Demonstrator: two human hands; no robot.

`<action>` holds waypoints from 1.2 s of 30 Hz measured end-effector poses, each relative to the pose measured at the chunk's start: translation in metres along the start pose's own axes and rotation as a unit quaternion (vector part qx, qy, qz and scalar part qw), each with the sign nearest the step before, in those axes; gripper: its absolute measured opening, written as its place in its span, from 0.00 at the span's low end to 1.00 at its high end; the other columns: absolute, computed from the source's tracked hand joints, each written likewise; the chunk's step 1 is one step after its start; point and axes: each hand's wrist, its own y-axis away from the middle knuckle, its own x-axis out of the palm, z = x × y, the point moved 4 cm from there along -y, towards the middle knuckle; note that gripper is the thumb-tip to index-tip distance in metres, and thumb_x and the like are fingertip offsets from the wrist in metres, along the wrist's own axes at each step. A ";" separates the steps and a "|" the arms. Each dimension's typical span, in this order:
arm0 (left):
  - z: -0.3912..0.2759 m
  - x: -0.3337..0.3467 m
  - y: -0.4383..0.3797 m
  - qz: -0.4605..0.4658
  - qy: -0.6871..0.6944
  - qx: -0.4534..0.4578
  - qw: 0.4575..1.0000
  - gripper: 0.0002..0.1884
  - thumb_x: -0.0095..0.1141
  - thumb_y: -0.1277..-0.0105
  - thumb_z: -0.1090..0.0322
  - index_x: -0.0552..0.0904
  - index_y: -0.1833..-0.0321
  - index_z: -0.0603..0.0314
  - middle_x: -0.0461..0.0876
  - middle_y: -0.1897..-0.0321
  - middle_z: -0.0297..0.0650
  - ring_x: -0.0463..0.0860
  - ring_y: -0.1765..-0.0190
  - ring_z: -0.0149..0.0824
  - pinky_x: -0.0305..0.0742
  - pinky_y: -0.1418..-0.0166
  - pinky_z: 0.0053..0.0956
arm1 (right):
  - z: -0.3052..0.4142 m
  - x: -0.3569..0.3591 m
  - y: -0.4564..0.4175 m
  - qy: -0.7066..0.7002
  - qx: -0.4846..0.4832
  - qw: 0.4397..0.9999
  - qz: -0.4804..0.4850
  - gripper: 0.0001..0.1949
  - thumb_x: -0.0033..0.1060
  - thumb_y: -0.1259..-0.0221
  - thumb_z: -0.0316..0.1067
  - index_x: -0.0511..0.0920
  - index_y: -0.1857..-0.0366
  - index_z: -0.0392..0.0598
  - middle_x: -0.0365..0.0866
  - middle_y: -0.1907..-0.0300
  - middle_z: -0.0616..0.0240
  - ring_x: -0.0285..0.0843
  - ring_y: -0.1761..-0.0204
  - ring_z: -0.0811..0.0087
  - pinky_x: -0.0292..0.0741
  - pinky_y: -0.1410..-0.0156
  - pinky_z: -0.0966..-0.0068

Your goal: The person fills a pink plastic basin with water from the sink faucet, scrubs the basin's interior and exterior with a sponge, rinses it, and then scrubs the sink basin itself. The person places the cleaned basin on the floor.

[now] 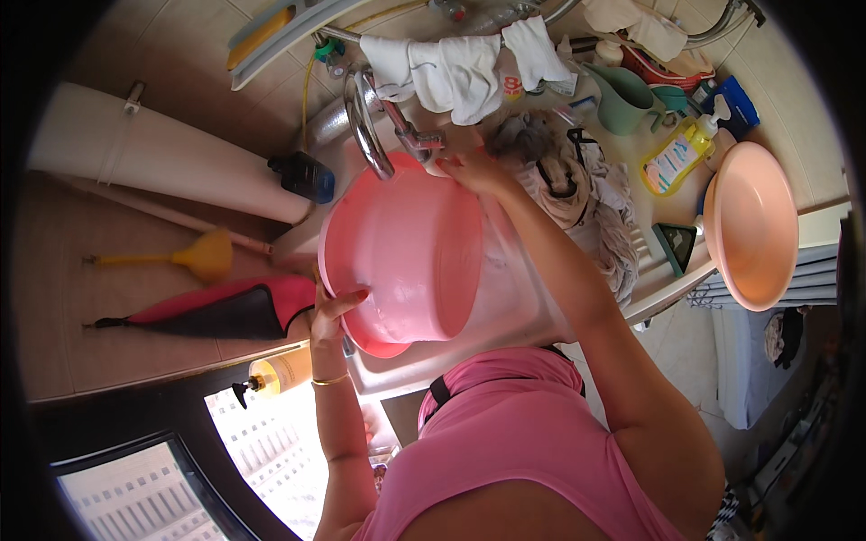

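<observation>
A pink plastic basin is tilted on its side over the white sink. My left hand grips the basin's rim at the lower left, thumb on its outer wall. My right hand is by the basin's upper right edge, close to the end of the chrome faucet; its fingertips are partly hidden, and whether it holds anything is unclear. A curved chrome spout stands at the basin's upper left. Right of my right hand, a heap of wet-looking clothes lies on the sink's ribbed side.
White cloths hang on a rail above. A green pitcher, a yellow soap pump bottle and an orange basin stand at the right. A dark bottle is at the left, another pump bottle on the window ledge.
</observation>
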 end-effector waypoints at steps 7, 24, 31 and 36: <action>-0.011 0.048 0.041 0.146 -0.281 0.067 0.946 0.12 0.69 0.47 0.78 0.83 0.59 0.72 0.86 0.68 0.39 0.83 0.65 0.28 0.78 0.62 0.26 | -0.014 0.017 0.072 -0.085 0.095 0.990 0.064 0.40 0.39 0.30 0.68 0.70 0.34 0.36 0.76 0.36 0.52 0.72 0.34 0.63 0.64 0.30 0.74; 0.037 0.135 0.118 0.075 -0.420 0.235 0.873 0.18 0.55 0.58 0.80 0.78 0.59 0.67 0.78 0.81 0.46 0.82 0.74 0.49 0.76 0.71 0.40 | 0.054 -0.016 0.157 -0.359 0.040 0.931 -0.039 0.40 0.38 0.29 0.69 0.62 0.29 0.43 0.68 0.34 0.63 0.66 0.35 0.71 0.62 0.31 0.73; 0.046 0.120 0.126 0.096 -0.369 0.306 0.872 0.18 0.57 0.58 0.78 0.78 0.58 0.67 0.79 0.78 0.44 0.83 0.70 0.47 0.78 0.68 0.38 | 0.079 -0.041 0.179 -0.332 0.070 0.940 -0.036 0.30 0.60 0.34 0.54 0.71 0.36 0.43 0.75 0.41 0.62 0.71 0.39 0.70 0.65 0.34 0.71; 0.069 0.104 0.128 0.130 -0.457 0.289 0.831 0.20 0.59 0.56 0.75 0.78 0.55 0.66 0.81 0.75 0.44 0.85 0.65 0.44 0.79 0.64 0.36 | 0.080 -0.035 0.182 -0.159 0.106 0.981 0.032 0.24 0.66 0.44 0.40 0.77 0.43 0.41 0.80 0.50 0.65 0.75 0.48 0.74 0.70 0.42 0.75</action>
